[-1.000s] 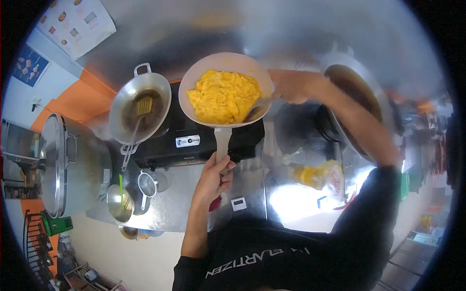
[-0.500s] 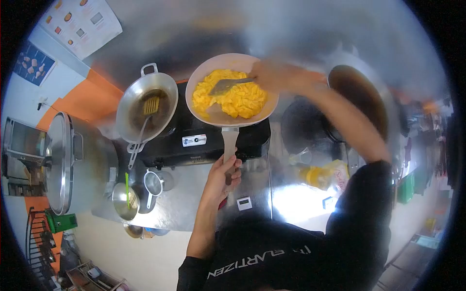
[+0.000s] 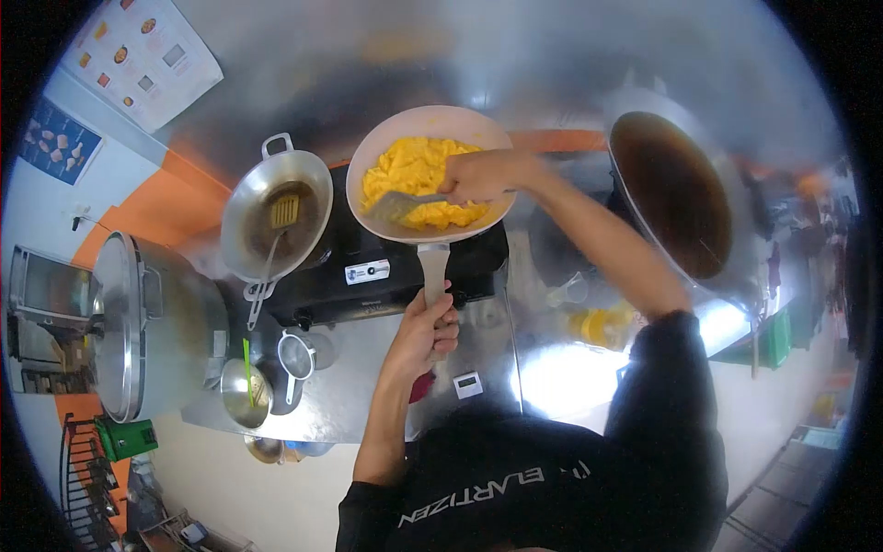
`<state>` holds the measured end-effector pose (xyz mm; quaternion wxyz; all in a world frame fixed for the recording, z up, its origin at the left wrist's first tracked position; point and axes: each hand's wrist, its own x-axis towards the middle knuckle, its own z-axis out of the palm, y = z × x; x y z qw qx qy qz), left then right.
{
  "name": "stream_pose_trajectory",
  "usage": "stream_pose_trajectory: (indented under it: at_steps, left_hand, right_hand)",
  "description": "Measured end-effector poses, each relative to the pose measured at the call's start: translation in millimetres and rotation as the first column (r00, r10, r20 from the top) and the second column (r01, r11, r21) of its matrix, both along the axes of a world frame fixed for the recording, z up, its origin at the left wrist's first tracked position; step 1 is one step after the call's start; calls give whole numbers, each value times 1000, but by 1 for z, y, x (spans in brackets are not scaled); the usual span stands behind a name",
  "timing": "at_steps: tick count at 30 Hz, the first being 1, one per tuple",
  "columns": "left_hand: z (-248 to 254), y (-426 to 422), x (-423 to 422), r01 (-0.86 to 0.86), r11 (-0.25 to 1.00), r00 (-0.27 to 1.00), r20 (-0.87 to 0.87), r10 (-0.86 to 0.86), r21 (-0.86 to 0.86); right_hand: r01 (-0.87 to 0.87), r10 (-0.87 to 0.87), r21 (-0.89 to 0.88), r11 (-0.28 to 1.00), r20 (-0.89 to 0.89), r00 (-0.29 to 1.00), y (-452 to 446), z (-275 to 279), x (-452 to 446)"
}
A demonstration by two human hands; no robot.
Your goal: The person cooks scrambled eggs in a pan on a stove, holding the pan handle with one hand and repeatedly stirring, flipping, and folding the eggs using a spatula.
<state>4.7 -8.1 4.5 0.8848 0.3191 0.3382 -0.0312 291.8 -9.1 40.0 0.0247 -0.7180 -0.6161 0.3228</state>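
My left hand is wrapped round the pale handle of a light-coloured frying pan, which is over the black portable stove. Soft yellow scrambled eggs lie in the pan. Above them, my right hand grips a grey spatula, its blade at the left front of the eggs. Part of the eggs is hidden behind that hand and the blade.
To the left, a metal wok holds a slotted turner. A big lidded pot, a small strainer and a bowl stand nearby. At right sits a wide wok of dark liquid. A small timer lies in front.
My right hand and the spatula have moved left and toward me, from the pan's right rim to over the eggs. The eggs have shifted. My left hand keeps its hold on the handle.
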Motion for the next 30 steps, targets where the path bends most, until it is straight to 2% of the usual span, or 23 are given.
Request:
stream_pose_trajectory:
  at_steps: [1, 2, 4, 7, 10, 12, 14, 18, 21, 24, 27, 30]
  left_hand:
    - [-4, -1, -1, 1, 1000, 1000, 10, -1, -1]
    - [-6, -2, -1, 3, 1000, 1000, 22, -3, -3]
    - [-7, -7, -1, -9, 1000, 1000, 16, 9, 8]
    - [-12, -12, -3, -67, 998, 996, 53, 68, -23]
    - [-17, -16, -1, -163, 982, 980, 99, 173, -96]
    - [-20, -18, -2, -206, 961, 969, 98, 227, -183]
    - [-20, -16, 1, -199, 940, 969, 89, 231, -278]
    - [-26, -15, 3, -132, 940, 967, 166, 192, -316]
    - [-21, -23, 5, -170, 944, 967, 135, 214, -283]
    - [-17, -21, 4, -164, 949, 970, 130, 205, -269]
    - [-25, -18, 2, -137, 938, 971, 144, 190, -318]
    - [-24, -14, 1, -109, 943, 980, 125, 155, -314]
  right_hand:
    - [12, -14, 33, 999, 46, 999, 11, -17, -3]
    - [84, -99, 195, 977, 64, 993, 18, -36, -9]
    - [207, -274, 501, 840, 63, 960, 24, -58, -21]
    - [157, -312, 542, 826, 207, 927, 30, -28, -27]
    - [-23, -97, 271, 962, 422, 901, 26, 30, -4]
    - [151, -206, 160, 976, 436, 876, -3, 104, -24]
    - [130, -137, 51, 990, 542, 829, -23, 139, -38]
    - [225, 3, -296, 929, 612, 791, -18, 131, -38]
    - [107, 95, -282, 954, 617, 781, -20, 98, -52]
    - [37, 11, -48, 998, 736, 677, -33, 37, -56]
    - [-104, -83, 183, 978, 792, 605, -34, 16, -39]
    - [42, -173, 183, 982, 797, 578, -20, 26, -18]
